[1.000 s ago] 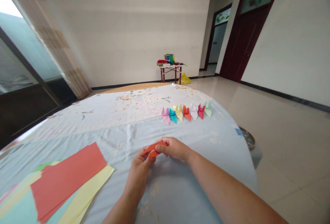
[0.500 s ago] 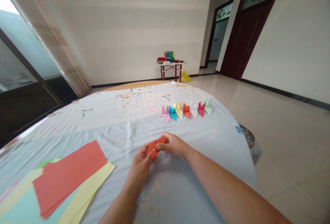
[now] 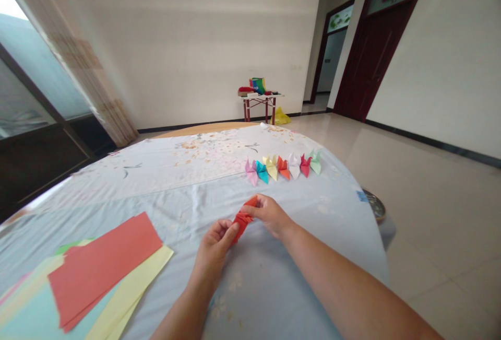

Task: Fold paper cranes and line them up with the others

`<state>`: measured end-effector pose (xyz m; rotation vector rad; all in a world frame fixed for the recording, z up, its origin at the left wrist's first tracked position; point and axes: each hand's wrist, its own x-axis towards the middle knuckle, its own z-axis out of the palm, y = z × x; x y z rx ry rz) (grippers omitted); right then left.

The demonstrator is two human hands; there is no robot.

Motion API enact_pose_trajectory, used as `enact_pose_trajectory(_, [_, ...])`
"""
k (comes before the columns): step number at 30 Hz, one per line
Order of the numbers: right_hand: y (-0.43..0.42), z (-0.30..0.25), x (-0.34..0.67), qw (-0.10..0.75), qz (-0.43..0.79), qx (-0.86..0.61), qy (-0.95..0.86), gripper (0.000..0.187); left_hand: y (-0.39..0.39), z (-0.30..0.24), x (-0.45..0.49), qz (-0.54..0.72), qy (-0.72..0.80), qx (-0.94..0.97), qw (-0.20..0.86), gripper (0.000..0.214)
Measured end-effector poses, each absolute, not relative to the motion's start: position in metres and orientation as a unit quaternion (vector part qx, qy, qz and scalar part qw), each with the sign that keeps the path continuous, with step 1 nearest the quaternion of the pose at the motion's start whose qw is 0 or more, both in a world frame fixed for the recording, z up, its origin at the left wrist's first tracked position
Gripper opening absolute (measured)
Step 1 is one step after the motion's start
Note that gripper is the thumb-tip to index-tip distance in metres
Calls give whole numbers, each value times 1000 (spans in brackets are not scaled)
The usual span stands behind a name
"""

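Between my hands is a small piece of folded orange-red paper (image 3: 243, 219), held just above the tablecloth. My left hand (image 3: 219, 237) pinches its lower left end between thumb and fingers. At the upper right end, my right hand (image 3: 270, 215) grips it the same way. Its exact folded shape is partly covered by my fingers. Beyond my hands stands a row of several folded paper cranes (image 3: 283, 167) in pink, blue, yellow, orange, white, red and pale green.
Loose coloured sheets (image 3: 105, 272), red on top with yellow and pale blue below, lie at the left on the round table's floral cloth (image 3: 188, 199). Past the table's right edge is a round-topped object (image 3: 374, 205). A small side table (image 3: 261, 97) stands by the far wall.
The folded orange-red paper has turned more upright and looks stretched out lengthwise. My right hand has moved slightly up and right, away from my left hand. The cranes and sheets stay put.
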<state>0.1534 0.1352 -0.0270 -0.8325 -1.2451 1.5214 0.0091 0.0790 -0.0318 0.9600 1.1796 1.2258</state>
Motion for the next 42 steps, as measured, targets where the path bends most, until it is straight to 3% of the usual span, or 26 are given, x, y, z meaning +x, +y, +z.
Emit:
enact_pose_trajectory(16, [137,-29,153,441,679,-347,-473,24,76,-34,9,452,491,439,602,32])
enact_pose_trajectory(42, [142,-30,159,451,683,-397,-416,36,75,-32,9,429,506,430,613,36])
